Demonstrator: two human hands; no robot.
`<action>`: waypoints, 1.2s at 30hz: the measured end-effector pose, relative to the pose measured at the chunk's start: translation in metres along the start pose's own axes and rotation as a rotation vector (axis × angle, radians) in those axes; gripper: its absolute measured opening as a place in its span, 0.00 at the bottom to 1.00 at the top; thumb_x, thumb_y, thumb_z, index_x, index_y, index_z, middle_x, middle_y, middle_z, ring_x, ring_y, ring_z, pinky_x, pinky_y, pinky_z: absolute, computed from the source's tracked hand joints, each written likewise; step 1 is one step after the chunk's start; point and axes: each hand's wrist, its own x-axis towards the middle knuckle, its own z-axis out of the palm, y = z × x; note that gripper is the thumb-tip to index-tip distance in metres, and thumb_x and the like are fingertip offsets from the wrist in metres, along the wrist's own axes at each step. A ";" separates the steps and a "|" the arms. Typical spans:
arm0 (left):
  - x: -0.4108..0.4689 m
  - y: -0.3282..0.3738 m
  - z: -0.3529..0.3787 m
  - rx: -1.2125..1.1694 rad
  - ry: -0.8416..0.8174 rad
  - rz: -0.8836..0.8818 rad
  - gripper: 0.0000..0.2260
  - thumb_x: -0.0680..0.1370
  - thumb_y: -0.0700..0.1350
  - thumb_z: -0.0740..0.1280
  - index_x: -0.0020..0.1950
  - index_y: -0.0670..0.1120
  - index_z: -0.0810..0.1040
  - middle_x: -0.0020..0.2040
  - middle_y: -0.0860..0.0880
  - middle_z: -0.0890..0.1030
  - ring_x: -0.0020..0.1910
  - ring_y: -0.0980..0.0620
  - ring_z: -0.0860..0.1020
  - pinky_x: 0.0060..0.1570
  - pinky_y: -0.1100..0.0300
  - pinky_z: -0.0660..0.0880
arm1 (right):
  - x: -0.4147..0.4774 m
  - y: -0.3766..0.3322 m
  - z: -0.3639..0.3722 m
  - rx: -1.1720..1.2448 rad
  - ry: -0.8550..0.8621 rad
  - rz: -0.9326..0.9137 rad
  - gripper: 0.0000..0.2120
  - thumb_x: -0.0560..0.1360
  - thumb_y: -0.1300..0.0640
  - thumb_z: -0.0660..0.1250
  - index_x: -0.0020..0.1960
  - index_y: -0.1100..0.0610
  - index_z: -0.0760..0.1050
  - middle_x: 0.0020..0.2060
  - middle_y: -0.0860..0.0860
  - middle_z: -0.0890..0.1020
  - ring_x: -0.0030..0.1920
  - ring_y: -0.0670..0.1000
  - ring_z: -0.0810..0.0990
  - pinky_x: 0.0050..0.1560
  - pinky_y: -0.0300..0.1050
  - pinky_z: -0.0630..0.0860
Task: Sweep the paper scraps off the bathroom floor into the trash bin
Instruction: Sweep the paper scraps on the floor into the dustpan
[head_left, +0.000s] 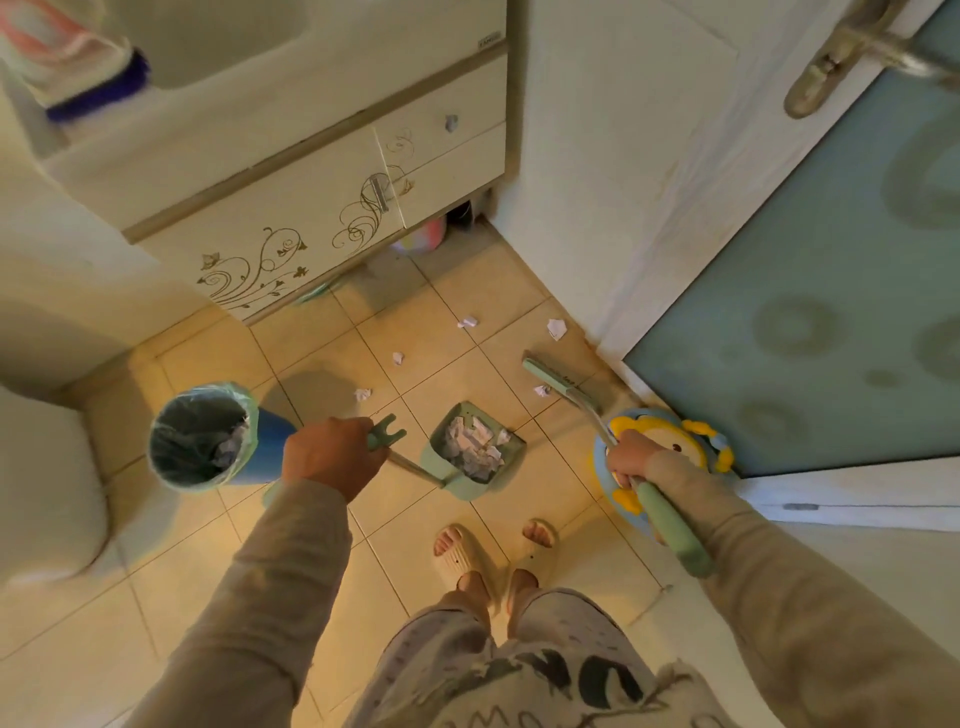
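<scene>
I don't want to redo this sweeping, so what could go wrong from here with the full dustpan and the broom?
The dustpan is piled with scraps; tipping it carelessly toward the trash bin may spill them. The broom head sits beside one scrap, and a hard stroke could scatter it toward the door.

Left hand (332, 457) grips dustpan (475, 452) handle, pan full of scraps. Right hand (631, 460) grips broom (558, 384). Bin (208, 436) at 9 o'clock of pan; loose scraps (467, 322) at 12.
</scene>
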 end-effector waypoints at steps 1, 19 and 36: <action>0.000 0.001 -0.001 -0.007 -0.003 -0.002 0.14 0.78 0.58 0.60 0.54 0.52 0.78 0.38 0.51 0.78 0.42 0.49 0.80 0.44 0.57 0.77 | 0.002 -0.003 0.007 0.015 -0.001 0.003 0.18 0.75 0.68 0.57 0.28 0.58 0.65 0.12 0.51 0.70 0.27 0.49 0.67 0.28 0.37 0.65; 0.025 -0.013 -0.004 0.004 0.035 0.043 0.14 0.77 0.58 0.62 0.55 0.52 0.78 0.45 0.50 0.83 0.45 0.49 0.81 0.46 0.56 0.78 | -0.049 0.051 0.034 0.525 -0.286 -0.023 0.11 0.77 0.67 0.57 0.56 0.57 0.71 0.25 0.51 0.68 0.17 0.43 0.65 0.21 0.34 0.64; 0.012 0.012 0.013 0.030 0.093 0.025 0.13 0.79 0.55 0.59 0.50 0.47 0.77 0.37 0.49 0.80 0.41 0.45 0.80 0.36 0.58 0.69 | 0.031 -0.055 -0.081 0.610 -0.026 -0.046 0.15 0.76 0.69 0.53 0.31 0.59 0.63 0.19 0.53 0.70 0.17 0.47 0.67 0.17 0.31 0.64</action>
